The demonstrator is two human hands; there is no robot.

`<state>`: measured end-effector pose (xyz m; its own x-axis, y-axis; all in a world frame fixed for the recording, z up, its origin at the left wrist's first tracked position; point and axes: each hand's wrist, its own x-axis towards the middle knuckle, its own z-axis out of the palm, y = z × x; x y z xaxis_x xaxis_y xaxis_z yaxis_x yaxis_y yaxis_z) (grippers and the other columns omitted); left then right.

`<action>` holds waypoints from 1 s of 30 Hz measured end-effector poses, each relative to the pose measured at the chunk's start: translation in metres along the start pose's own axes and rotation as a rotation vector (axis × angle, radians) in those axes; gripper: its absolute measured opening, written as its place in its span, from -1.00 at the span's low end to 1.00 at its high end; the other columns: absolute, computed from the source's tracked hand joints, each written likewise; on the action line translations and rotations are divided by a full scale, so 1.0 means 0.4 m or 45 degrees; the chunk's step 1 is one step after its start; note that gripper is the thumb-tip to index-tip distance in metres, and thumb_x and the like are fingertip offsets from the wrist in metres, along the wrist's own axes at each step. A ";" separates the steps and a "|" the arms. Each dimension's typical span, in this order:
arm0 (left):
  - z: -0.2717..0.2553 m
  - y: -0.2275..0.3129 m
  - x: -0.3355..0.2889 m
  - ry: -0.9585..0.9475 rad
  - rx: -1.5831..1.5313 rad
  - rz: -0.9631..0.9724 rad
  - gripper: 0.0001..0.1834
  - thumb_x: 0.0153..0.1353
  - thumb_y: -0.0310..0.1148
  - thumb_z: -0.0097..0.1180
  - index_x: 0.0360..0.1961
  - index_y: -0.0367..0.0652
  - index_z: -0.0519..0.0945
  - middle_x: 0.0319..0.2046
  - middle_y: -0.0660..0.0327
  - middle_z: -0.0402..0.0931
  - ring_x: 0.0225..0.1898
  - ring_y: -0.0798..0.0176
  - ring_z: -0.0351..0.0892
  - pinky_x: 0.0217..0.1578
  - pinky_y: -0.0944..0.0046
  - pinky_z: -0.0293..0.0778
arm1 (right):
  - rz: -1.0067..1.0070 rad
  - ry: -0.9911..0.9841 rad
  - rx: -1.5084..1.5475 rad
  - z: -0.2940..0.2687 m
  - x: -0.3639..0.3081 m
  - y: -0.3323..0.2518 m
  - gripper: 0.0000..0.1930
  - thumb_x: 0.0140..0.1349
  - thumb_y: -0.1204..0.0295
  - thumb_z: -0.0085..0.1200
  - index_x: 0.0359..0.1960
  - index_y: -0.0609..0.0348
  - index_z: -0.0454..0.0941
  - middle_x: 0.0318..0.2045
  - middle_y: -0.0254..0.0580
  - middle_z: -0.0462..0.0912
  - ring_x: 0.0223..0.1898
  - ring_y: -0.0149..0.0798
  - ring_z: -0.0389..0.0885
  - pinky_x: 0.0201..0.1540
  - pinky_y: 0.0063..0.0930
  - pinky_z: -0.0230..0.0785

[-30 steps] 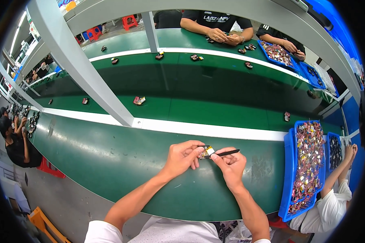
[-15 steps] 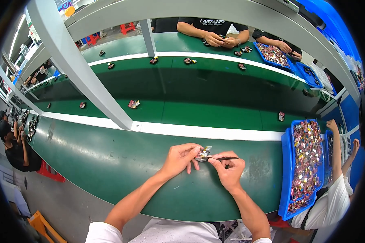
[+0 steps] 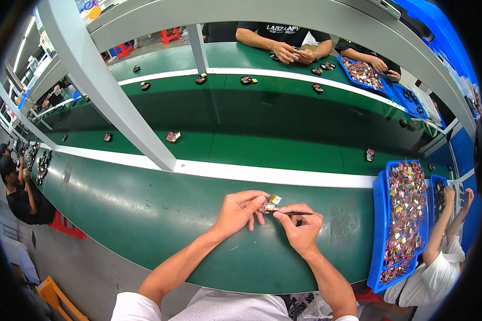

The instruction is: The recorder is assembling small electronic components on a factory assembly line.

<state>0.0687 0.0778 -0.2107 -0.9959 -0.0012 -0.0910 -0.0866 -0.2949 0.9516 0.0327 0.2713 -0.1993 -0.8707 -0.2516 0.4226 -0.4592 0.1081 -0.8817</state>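
Observation:
My left hand point(image 3: 240, 214) is closed around a small electronic assembly point(image 3: 266, 206), pinching it between thumb and fingers above the green bench. A little silvery piece with a yellow edge point(image 3: 276, 199) sticks up from it. From the other side, my right hand point(image 3: 303, 229) grips dark tweezers point(image 3: 299, 213) like a pen, their tip against the assembly. Fingers cover much of the assembly, so its finer parts are too small to tell.
On my right, a blue tray point(image 3: 378, 230) is heaped with small wired parts; a co-worker's arms point(image 3: 439, 230) reach in beyond it. Past a white rail point(image 3: 262, 175), a green conveyor belt point(image 3: 278, 147) carries scattered assemblies point(image 3: 173, 137). A grey post point(image 3: 112, 101) rises at left.
The silvery piece has tilted to the right, and the tweezers have shifted slightly left and down. Assemblies on the near belt have moved a little left. The co-worker's arms at right have lowered.

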 end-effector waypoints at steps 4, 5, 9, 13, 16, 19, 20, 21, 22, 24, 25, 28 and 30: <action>0.003 0.002 -0.002 0.011 0.009 0.013 -0.68 0.49 -0.35 0.08 0.05 -0.44 0.61 -0.35 0.13 0.61 -0.50 0.29 0.70 -0.69 0.44 0.47 | -0.037 0.002 -0.023 0.000 0.001 -0.001 -0.87 0.07 0.62 0.45 -0.41 0.26 0.71 -0.45 -0.25 0.79 -0.71 -0.69 0.26 -0.66 -0.69 0.03; 0.003 0.001 -0.004 0.013 0.012 0.015 -0.68 0.49 -0.35 0.08 0.05 -0.45 0.61 -0.34 0.12 0.62 -0.51 0.30 0.70 -0.69 0.45 0.47 | -0.040 -0.003 -0.031 -0.001 0.001 -0.003 -0.87 0.06 0.62 0.45 -0.40 0.25 0.71 -0.48 -0.27 0.77 -0.71 -0.69 0.26 -0.66 -0.69 0.03; 0.000 -0.001 -0.005 0.014 0.031 0.007 -0.68 0.48 -0.36 0.09 0.04 -0.45 0.61 -0.35 0.11 0.64 -0.52 0.32 0.68 -0.69 0.45 0.46 | -0.042 -0.048 -0.042 -0.006 0.005 0.001 -0.86 0.04 0.61 0.47 -0.40 0.25 0.71 -0.56 -0.33 0.72 -0.71 -0.68 0.26 -0.65 -0.69 0.02; 0.002 -0.006 -0.002 0.038 0.072 -0.012 -0.69 0.48 -0.37 0.09 0.02 -0.45 0.62 -0.39 0.12 0.66 -0.53 0.34 0.67 -0.68 0.44 0.46 | -0.040 -0.063 -0.089 -0.007 0.005 -0.004 -0.84 0.03 0.60 0.48 -0.38 0.25 0.71 -0.57 -0.36 0.70 -0.71 -0.68 0.27 -0.65 -0.69 0.02; 0.000 -0.006 -0.001 0.073 0.050 -0.003 -0.70 0.48 -0.38 0.09 0.02 -0.46 0.63 -0.40 0.12 0.66 -0.54 0.35 0.66 -0.67 0.44 0.47 | 0.026 -0.021 -0.054 0.001 0.003 -0.010 -0.84 0.04 0.59 0.47 -0.37 0.24 0.70 -0.56 -0.36 0.71 -0.72 -0.68 0.28 -0.65 -0.68 0.03; 0.001 -0.004 -0.001 0.093 0.048 0.003 -0.70 0.48 -0.38 0.09 0.01 -0.46 0.63 -0.39 0.11 0.66 -0.54 0.35 0.66 -0.67 0.44 0.48 | -0.064 -0.008 -0.086 0.004 0.005 -0.015 -0.84 0.04 0.58 0.47 -0.37 0.22 0.70 -0.53 -0.36 0.73 -0.73 -0.67 0.29 -0.65 -0.67 0.06; 0.001 -0.004 -0.002 0.099 0.055 0.003 -0.70 0.48 -0.38 0.09 0.01 -0.47 0.63 -0.39 0.12 0.66 -0.54 0.35 0.66 -0.66 0.44 0.48 | -0.113 -0.028 -0.110 0.005 0.005 -0.015 -0.84 0.04 0.58 0.47 -0.37 0.20 0.70 -0.51 -0.35 0.75 -0.74 -0.66 0.29 -0.66 -0.67 0.07; 0.001 -0.004 -0.002 0.099 0.055 0.003 -0.70 0.48 -0.38 0.09 0.01 -0.47 0.63 -0.39 0.12 0.66 -0.54 0.35 0.66 -0.66 0.44 0.48 | -0.162 -0.047 -0.135 0.005 0.005 -0.015 -0.84 0.03 0.58 0.47 -0.38 0.19 0.70 -0.49 -0.33 0.77 -0.75 -0.64 0.29 -0.66 -0.67 0.08; 0.001 -0.004 -0.003 0.095 0.050 0.006 -0.70 0.48 -0.38 0.10 0.01 -0.46 0.63 -0.39 0.12 0.66 -0.54 0.35 0.66 -0.66 0.44 0.48 | -0.161 -0.046 -0.136 0.006 0.005 -0.017 -0.84 0.03 0.58 0.47 -0.38 0.19 0.70 -0.49 -0.33 0.77 -0.75 -0.64 0.29 -0.66 -0.67 0.08; 0.001 -0.004 -0.004 0.093 0.045 0.009 -0.70 0.48 -0.38 0.10 0.01 -0.46 0.63 -0.40 0.12 0.66 -0.54 0.35 0.66 -0.66 0.44 0.49 | -0.196 -0.050 -0.141 0.007 0.005 -0.019 -0.84 0.02 0.58 0.46 -0.39 0.18 0.71 -0.44 -0.30 0.80 -0.77 -0.62 0.29 -0.67 -0.66 0.09; 0.000 -0.004 -0.004 0.088 0.043 0.009 -0.69 0.48 -0.37 0.09 0.02 -0.46 0.62 -0.40 0.12 0.66 -0.54 0.35 0.66 -0.66 0.44 0.49 | -0.196 -0.051 -0.139 0.008 0.005 -0.018 -0.84 0.02 0.58 0.46 -0.39 0.18 0.71 -0.44 -0.30 0.80 -0.77 -0.62 0.29 -0.67 -0.66 0.09; 0.002 0.000 -0.005 0.081 0.021 -0.001 -0.69 0.47 -0.39 0.10 0.03 -0.46 0.62 -0.40 0.13 0.66 -0.53 0.36 0.66 -0.65 0.44 0.49 | -0.238 -0.048 -0.144 0.007 0.007 -0.017 -0.84 0.02 0.59 0.46 -0.39 0.18 0.71 -0.41 -0.27 0.81 -0.77 -0.61 0.29 -0.68 -0.65 0.11; 0.005 0.008 -0.005 0.078 -0.001 -0.013 -0.70 0.46 -0.40 0.12 0.04 -0.46 0.61 -0.40 0.13 0.66 -0.52 0.37 0.66 -0.65 0.45 0.48 | -0.280 -0.050 -0.143 0.005 0.008 -0.018 -0.85 0.02 0.60 0.45 -0.39 0.17 0.71 -0.41 -0.26 0.81 -0.77 -0.60 0.30 -0.68 -0.64 0.11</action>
<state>0.0704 0.0789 -0.2069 -0.9913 -0.0565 -0.1185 -0.0968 -0.2958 0.9504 0.0337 0.2680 -0.1920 -0.7414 -0.3178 0.5911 -0.6553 0.1526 -0.7398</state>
